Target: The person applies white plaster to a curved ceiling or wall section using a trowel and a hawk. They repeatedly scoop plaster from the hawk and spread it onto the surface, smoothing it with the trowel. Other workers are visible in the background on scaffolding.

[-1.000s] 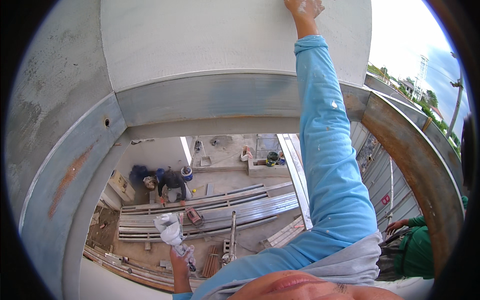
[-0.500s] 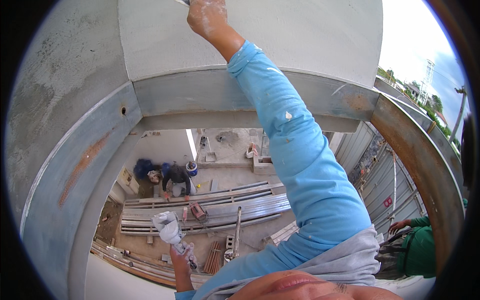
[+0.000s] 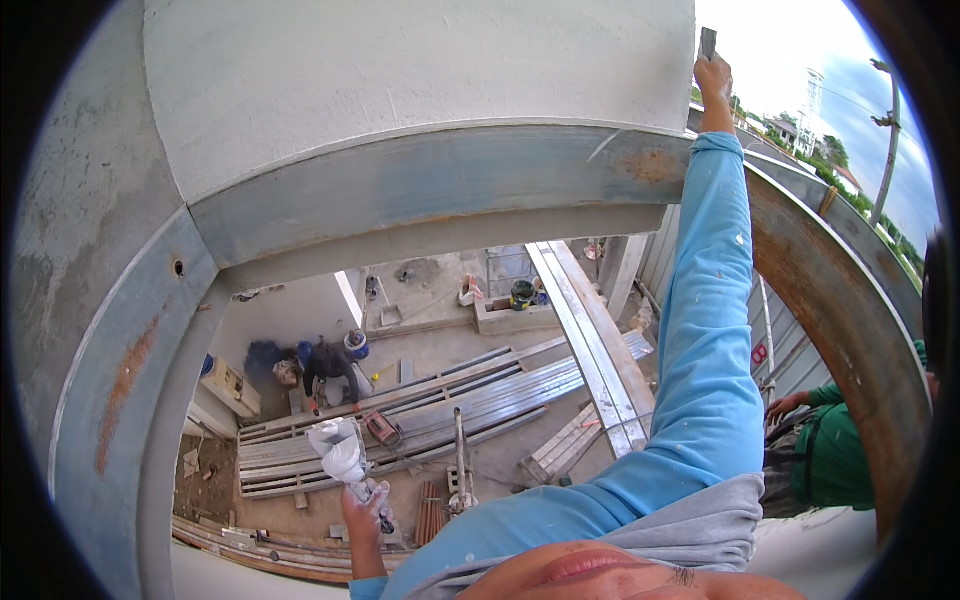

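My right arm, in a blue sleeve, reaches up to the far right edge of a pale plastered wall panel (image 3: pixel 420 70). My right hand (image 3: pixel 713 82) is closed around a flat grey-bladed tool (image 3: pixel 708 42), whose exact kind I cannot make out. Low and left of centre, my left hand (image 3: pixel 364 512) grips a trowel (image 3: pixel 372 490) by its handle. A heap of white putty (image 3: pixel 343 455) covers most of the trowel's blade. White smears mark the left fingers.
Steel beams (image 3: pixel 450 180) frame an opening before me, with a rusty one (image 3: pixel 830 300) at right. Far below, a person in dark clothes (image 3: pixel 332 372) crouches by long metal profiles (image 3: pixel 440 420). Another person in green (image 3: pixel 845 450) is at the right.
My right hand has swung right, from the panel's upper middle to its right edge, still holding its tool. The view has shifted right. My left hand still holds the loaded trowel.
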The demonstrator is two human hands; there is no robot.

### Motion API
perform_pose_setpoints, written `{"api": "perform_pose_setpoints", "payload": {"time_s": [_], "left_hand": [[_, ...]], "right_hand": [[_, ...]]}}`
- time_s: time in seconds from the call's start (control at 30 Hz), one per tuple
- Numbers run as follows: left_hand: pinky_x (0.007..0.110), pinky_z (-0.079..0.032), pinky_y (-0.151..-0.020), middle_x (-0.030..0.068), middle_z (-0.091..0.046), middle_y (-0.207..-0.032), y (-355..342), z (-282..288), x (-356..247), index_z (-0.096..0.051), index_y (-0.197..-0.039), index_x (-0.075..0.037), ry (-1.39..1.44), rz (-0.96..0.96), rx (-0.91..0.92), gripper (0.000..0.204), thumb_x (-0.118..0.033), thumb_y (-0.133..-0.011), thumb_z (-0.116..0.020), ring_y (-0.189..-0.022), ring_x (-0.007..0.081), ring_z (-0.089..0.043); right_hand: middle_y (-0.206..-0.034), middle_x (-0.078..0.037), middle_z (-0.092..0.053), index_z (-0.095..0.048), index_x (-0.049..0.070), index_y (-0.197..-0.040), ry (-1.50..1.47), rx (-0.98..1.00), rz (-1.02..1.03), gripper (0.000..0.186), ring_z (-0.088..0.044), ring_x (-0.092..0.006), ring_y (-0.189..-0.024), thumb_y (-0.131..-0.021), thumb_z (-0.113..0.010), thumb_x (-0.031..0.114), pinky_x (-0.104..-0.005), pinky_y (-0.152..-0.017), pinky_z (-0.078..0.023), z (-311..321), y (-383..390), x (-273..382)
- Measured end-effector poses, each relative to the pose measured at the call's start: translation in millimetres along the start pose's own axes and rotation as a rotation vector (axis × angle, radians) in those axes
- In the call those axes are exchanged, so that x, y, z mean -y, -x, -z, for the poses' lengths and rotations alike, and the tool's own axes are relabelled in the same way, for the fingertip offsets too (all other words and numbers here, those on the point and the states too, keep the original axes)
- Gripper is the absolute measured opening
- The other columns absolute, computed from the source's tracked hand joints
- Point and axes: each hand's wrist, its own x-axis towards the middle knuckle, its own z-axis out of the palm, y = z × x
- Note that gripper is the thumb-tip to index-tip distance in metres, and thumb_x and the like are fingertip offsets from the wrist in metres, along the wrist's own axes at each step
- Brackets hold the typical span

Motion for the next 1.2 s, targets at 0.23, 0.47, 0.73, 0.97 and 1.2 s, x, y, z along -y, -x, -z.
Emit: {"api": "perform_pose_setpoints", "payload": {"time_s": [0.23, 0.47, 0.73, 0.97, 1.2], "left_hand": [[0.026, -0.040, -0.039, -0.0001, -0.049, -0.080, 11.4, 8.6, 14.1, -0.045, -0.126, -0.011, 0.026, 0.030, -0.020, 0.051, 0.008, -0.084, -0.067, -0.049, 0.0100, -0.046], [0.027, -0.040, -0.039, 0.0004, -0.050, -0.081, 25.9, 42.4, 4.1, -0.045, -0.125, -0.011, 0.028, -0.007, -0.112, 0.051, 0.008, -0.083, -0.067, -0.051, 0.0105, -0.048], [0.026, -0.042, -0.040, 0.0010, -0.051, -0.083, 22.3, 57.4, -0.8, -0.045, -0.122, -0.011, 0.050, -0.069, -0.094, 0.052, 0.007, -0.082, -0.071, -0.053, 0.0113, -0.050], [0.026, -0.041, -0.042, 0.0015, -0.050, -0.079, 21.5, 26.1, -31.4, -0.043, -0.126, -0.007, 0.193, -0.190, 0.095, 0.043, -0.001, -0.088, -0.062, -0.051, 0.0103, -0.046], [0.026, -0.043, -0.043, 0.0027, -0.049, -0.079, 42.7, 28.4, -43.6, -0.041, -0.118, -0.008, 0.151, -0.177, 0.100, 0.036, 0.005, -0.088, -0.059, -0.052, 0.0106, -0.048]], "right_hand": [[-0.124, -0.022, -0.058, -0.063, 0.015, -0.130, -0.040, -0.097, 0.019, 0.049, -0.059, -0.0398, -0.115, -0.085, -0.055, 0.033, -0.0527, -0.101, -0.042, -33.2, 45.7, 63.3], [-0.119, -0.024, -0.058, -0.064, 0.005, -0.125, -0.152, -0.332, 0.313, 0.048, -0.058, -0.0403, -0.107, -0.083, -0.064, 0.028, -0.0530, -0.093, -0.043, -58.7, 201.6, 256.1], [-0.110, -0.021, -0.060, -0.069, 0.004, -0.113, -0.363, -0.120, 0.731, 0.032, -0.059, -0.0366, -0.101, -0.082, -0.064, 0.012, -0.0504, -0.086, -0.042, -81.7, 408.8, 438.9], [-0.091, -0.017, -0.065, -0.067, 0.000, -0.109, -1.151, 0.265, 0.421, 0.022, -0.063, -0.0304, -0.081, -0.088, -0.066, 0.005, -0.0390, -0.069, -0.051, 11.8, 527.1, 335.0], [-0.090, -0.013, -0.072, -0.066, -0.006, -0.111, -1.044, -0.016, 0.214, 0.027, -0.063, -0.0187, -0.079, -0.099, -0.059, 0.017, -0.0337, -0.076, -0.051, 18.3, 405.3, 195.8]]}}
